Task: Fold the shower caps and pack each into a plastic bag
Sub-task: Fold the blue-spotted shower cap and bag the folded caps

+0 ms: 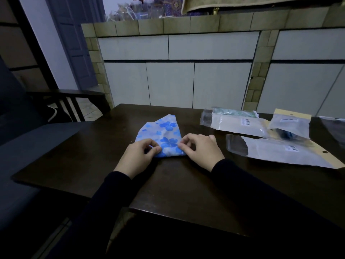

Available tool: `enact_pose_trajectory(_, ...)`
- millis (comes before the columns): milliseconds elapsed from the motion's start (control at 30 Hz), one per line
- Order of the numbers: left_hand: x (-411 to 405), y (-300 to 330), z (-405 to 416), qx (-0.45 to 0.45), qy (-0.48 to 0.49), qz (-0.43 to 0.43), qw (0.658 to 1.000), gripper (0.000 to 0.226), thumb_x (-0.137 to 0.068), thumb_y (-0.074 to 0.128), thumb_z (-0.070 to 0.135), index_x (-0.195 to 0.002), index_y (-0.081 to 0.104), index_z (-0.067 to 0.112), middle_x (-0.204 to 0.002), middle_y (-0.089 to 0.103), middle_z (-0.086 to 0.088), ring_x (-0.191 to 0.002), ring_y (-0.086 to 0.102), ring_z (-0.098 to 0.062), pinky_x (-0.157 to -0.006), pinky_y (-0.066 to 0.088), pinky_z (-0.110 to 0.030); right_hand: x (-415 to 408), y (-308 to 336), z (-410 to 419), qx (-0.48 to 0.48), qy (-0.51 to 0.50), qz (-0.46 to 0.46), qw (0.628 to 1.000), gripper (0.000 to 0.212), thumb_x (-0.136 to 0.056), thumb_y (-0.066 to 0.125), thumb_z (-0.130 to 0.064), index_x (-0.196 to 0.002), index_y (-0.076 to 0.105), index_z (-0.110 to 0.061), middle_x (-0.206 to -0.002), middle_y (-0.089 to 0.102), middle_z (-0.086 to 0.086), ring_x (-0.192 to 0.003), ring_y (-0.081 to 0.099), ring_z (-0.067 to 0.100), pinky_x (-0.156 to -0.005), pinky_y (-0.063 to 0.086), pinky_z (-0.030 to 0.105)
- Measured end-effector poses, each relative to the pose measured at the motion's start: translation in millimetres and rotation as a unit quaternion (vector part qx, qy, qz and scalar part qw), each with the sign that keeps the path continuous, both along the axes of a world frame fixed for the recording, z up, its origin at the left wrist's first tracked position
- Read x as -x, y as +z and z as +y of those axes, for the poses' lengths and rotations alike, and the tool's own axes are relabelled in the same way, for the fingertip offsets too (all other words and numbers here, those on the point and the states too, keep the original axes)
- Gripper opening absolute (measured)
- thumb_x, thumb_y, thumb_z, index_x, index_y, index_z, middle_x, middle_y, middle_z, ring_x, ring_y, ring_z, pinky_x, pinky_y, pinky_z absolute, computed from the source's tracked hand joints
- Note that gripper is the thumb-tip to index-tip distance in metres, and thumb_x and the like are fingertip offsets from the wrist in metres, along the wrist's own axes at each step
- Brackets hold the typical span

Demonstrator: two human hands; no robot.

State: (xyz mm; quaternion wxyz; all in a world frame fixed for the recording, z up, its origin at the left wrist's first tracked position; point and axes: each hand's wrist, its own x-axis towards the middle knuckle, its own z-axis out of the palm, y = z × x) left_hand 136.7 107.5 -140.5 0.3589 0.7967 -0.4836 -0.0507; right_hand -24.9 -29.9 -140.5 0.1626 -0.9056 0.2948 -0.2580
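Labels: white barcode stickers on two plastic bags (233, 126) (280, 151) – print too small to read. Third, smaller bag (291, 126) with yellow header card overlaps them; greenish packet (233, 111) at far edge behind. One shower cap (165, 136), blue flower print, partly folded, lies at table (93, 146) centre. Left hand (139, 156) pinches cap's near-left corner; right hand (200, 149) pinches near-right corner – fingers curled. Bags well right of cap. Dark wooden table; tiled counter wall beyond; dark chair at left.
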Motion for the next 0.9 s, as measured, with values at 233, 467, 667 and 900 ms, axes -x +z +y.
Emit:
enact_pose_trajectory(233, 2, 6, -1, -0.042, 0.030, -0.070, 0.996, 0.014, -0.088, 0.061, 0.044, -0.088, 0.067, 0.032, -0.082, 0.064, 0.009, -0.079, 0.057, -0.009, -0.067, 0.042, -0.026, -10, 3, 3, 0.028, -0.060, 0.022, 0.998, 0.017, -0.094, 0.052, -0.047, -0.095, 0.064, -0.034, -0.078, 0.058, -0.016, -0.085, 0.051, 0.006, -0.090, 0.027, 0.034)
enact_pose_trajectory(467, 0, 1, -2, 0.005, 0.000, -0.099, 0.995, 0.004, -0.084, 0.069, 0.036, -0.084, 0.073, 0.033, -0.090, 0.054, 0.011, -0.086, 0.055, -0.006, -0.073, 0.042, -0.024, -1, 7, 13, 0.183, 0.023, 0.027, 0.983, 0.016, -0.095, 0.053, -0.035, -0.097, 0.068, -0.032, -0.106, 0.062, -0.015, -0.097, 0.047, 0.013, -0.075, 0.015, 0.030)
enact_pose_trajectory(667, -15, -4, 11, -0.031, -0.057, -0.132, 0.989, 0.035, -0.075, 0.065, 0.061, -0.101, 0.073, 0.039, -0.094, 0.055, 0.019, -0.092, 0.049, -0.003, -0.080, 0.045, -0.025, 7, 13, 13, 0.149, 0.064, 0.125, 0.979, 0.043, -0.087, 0.044, -0.067, -0.107, 0.069, -0.038, -0.100, 0.065, -0.019, -0.089, 0.046, 0.008, -0.079, 0.021, 0.032)
enact_pose_trajectory(900, -20, 0, 12, -0.040, -0.069, -0.136, 0.988, 0.030, -0.080, 0.063, 0.056, -0.104, 0.072, 0.040, -0.097, 0.056, 0.021, -0.097, 0.050, -0.005, -0.085, 0.046, -0.031, 10, 11, 17, 0.210, 0.056, 0.152, 0.964, 0.040, -0.094, 0.037, -0.061, -0.116, 0.065, -0.044, -0.110, 0.066, -0.020, -0.092, 0.045, 0.011, -0.079, 0.021, 0.034)
